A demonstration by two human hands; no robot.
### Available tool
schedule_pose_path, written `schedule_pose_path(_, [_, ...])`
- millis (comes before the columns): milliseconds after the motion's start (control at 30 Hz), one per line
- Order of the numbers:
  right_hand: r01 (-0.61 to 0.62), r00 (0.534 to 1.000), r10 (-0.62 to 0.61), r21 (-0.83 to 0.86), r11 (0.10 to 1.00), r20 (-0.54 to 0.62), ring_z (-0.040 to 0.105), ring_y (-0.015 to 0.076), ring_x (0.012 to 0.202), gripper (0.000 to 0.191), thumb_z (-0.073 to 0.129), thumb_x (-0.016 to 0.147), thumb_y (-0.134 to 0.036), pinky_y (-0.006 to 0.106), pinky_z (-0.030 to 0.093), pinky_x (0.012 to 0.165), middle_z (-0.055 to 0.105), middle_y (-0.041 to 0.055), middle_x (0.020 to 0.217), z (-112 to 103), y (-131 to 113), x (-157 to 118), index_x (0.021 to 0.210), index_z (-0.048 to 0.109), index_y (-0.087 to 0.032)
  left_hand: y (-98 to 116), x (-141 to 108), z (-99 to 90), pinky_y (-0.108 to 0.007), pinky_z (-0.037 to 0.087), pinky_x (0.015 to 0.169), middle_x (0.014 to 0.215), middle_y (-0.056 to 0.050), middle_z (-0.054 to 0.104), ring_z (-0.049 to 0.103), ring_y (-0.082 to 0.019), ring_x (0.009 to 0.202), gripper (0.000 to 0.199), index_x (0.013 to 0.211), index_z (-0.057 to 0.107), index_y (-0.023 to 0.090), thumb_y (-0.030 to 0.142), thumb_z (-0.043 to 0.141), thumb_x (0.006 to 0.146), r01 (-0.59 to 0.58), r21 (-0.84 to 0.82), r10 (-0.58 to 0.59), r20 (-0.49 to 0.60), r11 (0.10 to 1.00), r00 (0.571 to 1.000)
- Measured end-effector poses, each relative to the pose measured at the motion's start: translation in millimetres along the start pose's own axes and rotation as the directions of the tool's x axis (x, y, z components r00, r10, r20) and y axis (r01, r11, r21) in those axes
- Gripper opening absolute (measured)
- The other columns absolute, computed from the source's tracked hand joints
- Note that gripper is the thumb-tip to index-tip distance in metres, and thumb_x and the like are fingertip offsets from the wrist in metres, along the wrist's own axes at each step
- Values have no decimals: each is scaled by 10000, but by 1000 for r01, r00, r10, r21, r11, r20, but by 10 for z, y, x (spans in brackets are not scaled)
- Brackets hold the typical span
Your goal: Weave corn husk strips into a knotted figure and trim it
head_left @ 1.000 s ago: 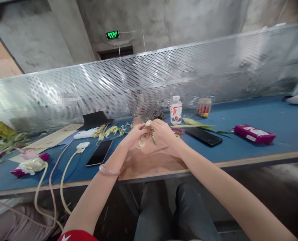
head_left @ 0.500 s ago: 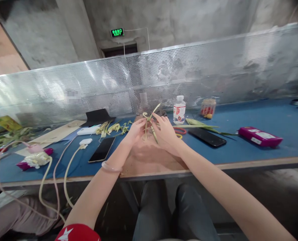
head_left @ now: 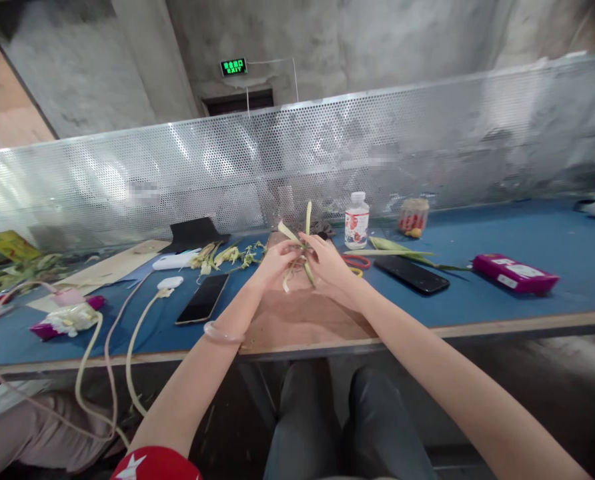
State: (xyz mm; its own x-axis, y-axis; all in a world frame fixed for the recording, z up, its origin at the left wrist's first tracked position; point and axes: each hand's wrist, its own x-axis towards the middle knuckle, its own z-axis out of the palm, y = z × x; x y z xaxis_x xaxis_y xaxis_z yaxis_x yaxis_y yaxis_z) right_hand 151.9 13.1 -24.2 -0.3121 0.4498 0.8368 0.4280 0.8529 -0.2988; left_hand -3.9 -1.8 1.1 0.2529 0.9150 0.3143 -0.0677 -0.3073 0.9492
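Both hands meet over a brown board at the middle of the table. My left hand has its fingers closed on the left side of a piece of woven green leaf strips. From the right, my right hand grips the same piece, its fingertips near those of the left. Pale strip ends stick up above the fingers and hang down below them. The centre of the piece is partly hidden by the fingers.
A white bottle, a jar, a black phone and a purple box lie to the right. Another phone, cables and wilted leaves are at the left. A perforated metal screen stands behind.
The leaf piece has turned between my hands, and its strips now spread up and down in different directions. My right hand has curled in closer to my left hand.
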Motion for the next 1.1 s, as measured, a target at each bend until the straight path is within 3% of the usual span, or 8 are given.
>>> schedule_pose_path(133, [-38,999,40,98,994,-18,537,210,1148,511,419,819,-81,405,447,980,561,126,1274,-31,-46,16,1318,484,-170,-1,5,-1,-275,467,699,825,-32,671,619,-138,708,223,923,619,167,226,674,715,-2,8,2,9,1000,1000])
schedule_pose_path(300, [-170,985,171,288,943,19,564,183,1128,575,419,749,-30,366,481,956,572,88,1287,-94,-121,24,1297,517,-176,8,-3,11,-280,460,694,868,-45,679,621,-145,723,246,951,637,168,222,673,714,12,-39,-11,48,999,999])
schedule_pose_path(600, [-229,972,187,407,884,141,601,177,1054,584,403,783,-58,334,530,879,554,59,1313,-86,-89,19,1344,473,-203,-50,44,12,-275,427,602,718,-33,640,576,-129,609,253,876,649,131,339,677,734,23,-104,-15,75,994,997])
schedule_pose_path(767, [-294,954,225,477,829,197,624,122,774,655,415,739,-39,260,561,677,554,63,1311,-128,-121,26,1371,436,-210,-23,23,-2,-264,436,640,731,-18,648,584,-122,644,201,861,657,146,305,676,741,9,-121,-3,53,993,999])
schedule_pose_path(867, [-335,938,241,486,807,248,539,68,548,708,411,714,-36,211,516,508,634,53,1189,-146,-132,24,1394,399,-235,-17,17,-4,-266,441,641,715,-14,642,581,-120,633,199,841,655,146,319,673,743,19,-96,-14,48,995,999])
schedule_pose_path(967, [-357,928,242,494,793,283,502,61,499,746,405,689,-21,197,490,473,685,45,1037,-169,-167,30,1407,376,-221,-21,16,-2,-291,458,679,751,-19,656,593,-132,654,219,879,653,155,325,670,741,24,-40,-22,54,999,998])
schedule_pose_path(1100, [-357,928,243,492,794,281,514,70,537,706,405,730,-41,207,506,513,679,51,1012,-204,-221,44,1416,358,-202,-34,21,-16,-284,460,699,772,-25,665,599,-135,692,189,859,659,152,296,662,736,5,-3,-5,8,1000,1000])
